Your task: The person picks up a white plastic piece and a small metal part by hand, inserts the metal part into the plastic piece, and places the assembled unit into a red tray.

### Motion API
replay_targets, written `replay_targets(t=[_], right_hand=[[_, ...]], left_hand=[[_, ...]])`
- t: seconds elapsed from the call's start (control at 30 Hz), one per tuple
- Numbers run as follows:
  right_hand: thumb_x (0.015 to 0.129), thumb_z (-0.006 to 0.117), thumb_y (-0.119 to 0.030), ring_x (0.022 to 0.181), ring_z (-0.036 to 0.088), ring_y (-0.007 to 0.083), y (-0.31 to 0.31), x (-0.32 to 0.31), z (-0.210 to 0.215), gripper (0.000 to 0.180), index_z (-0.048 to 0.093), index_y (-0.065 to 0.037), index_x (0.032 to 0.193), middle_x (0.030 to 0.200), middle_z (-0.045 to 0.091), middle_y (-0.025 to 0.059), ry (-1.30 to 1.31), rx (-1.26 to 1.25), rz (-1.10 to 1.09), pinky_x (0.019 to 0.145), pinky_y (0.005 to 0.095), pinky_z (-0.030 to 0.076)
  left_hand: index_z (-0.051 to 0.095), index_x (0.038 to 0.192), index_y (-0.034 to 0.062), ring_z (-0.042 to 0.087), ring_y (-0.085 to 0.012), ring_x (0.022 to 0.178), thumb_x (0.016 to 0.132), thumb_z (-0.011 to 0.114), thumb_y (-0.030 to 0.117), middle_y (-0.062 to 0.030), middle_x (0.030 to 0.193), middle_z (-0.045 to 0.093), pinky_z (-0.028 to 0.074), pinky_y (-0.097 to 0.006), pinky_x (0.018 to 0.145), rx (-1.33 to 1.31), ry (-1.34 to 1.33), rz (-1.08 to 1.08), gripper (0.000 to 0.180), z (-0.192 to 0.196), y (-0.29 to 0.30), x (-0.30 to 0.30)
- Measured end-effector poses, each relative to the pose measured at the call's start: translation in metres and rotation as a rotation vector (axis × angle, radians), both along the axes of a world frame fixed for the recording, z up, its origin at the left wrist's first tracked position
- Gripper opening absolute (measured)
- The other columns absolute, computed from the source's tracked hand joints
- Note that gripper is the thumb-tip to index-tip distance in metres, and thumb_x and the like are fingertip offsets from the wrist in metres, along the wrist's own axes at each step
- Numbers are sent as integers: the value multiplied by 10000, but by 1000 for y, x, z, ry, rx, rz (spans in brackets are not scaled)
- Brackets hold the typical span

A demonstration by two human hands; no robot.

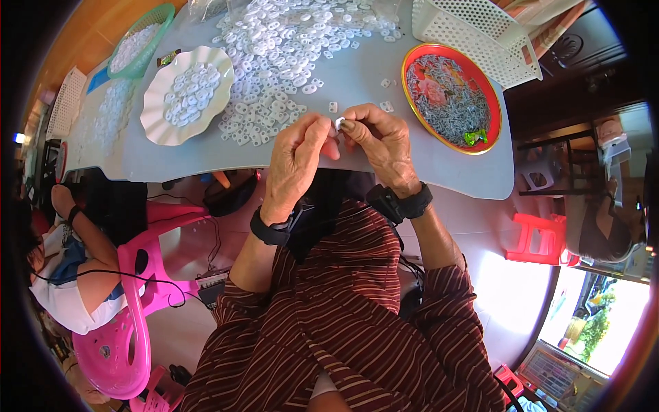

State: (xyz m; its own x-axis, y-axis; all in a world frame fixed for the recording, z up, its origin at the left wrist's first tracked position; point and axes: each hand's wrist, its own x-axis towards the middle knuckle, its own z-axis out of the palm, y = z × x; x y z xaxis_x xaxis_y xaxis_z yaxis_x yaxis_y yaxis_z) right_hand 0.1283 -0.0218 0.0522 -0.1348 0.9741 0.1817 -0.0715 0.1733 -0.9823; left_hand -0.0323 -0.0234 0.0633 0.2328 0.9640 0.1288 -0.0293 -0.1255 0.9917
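Observation:
Just over the table's near edge, my two hands meet fingertip to fingertip. My right hand point(383, 143) pinches a small white plastic piece point(340, 123) between thumb and forefinger. My left hand point(294, 159) is closed in a pinch right against it; whatever lies between its fingertips is hidden or too small to make out. Beyond the hands spreads a large heap of white oval pieces point(274, 51), with smaller flat white pieces point(255, 118) nearer me. To the right, a red round tray point(406, 89) holds many small grey metal-looking parts and a green wrapper.
A scalloped white dish point(154, 113) of white ovals stands left on the grey table point(453, 168), near a green basket point(154, 51). A white perforated basket point(473, 41) is at back right. Another person point(82, 261) sits at left by a pink chair point(134, 329); red stools point(539, 239) stand right.

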Motion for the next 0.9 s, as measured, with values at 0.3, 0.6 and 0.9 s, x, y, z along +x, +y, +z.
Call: replay_targets(t=[0.3,0.6,0.9], right_hand=[[893,594,-47,694,561,89,-6,-9,8,104,622,29,958,862,598,47,88,107,13,640,229,472],[891,625,-121,674,511,44,-4,-2,4,147,631,7,962,758,611,-1,-14,1,-13,616,202,442],[882,639,-130,633,505,42,-6,-3,-1,130,649,-2,904,708,606,-11,-85,-1,-46,580,207,438]], left_hand=[[627,919,5,507,-79,659,923,545,182,-15,716,578,398,-215,637,-339,-559,-156,194,-11,1,2],[581,940,-23,529,-68,658,919,561,209,-11,723,570,399,-204,591,-9,-180,59,234,-8,-2,7],[545,938,-24,521,-60,649,923,560,224,-9,734,536,403,-203,547,54,-100,39,249,-15,-9,7]])
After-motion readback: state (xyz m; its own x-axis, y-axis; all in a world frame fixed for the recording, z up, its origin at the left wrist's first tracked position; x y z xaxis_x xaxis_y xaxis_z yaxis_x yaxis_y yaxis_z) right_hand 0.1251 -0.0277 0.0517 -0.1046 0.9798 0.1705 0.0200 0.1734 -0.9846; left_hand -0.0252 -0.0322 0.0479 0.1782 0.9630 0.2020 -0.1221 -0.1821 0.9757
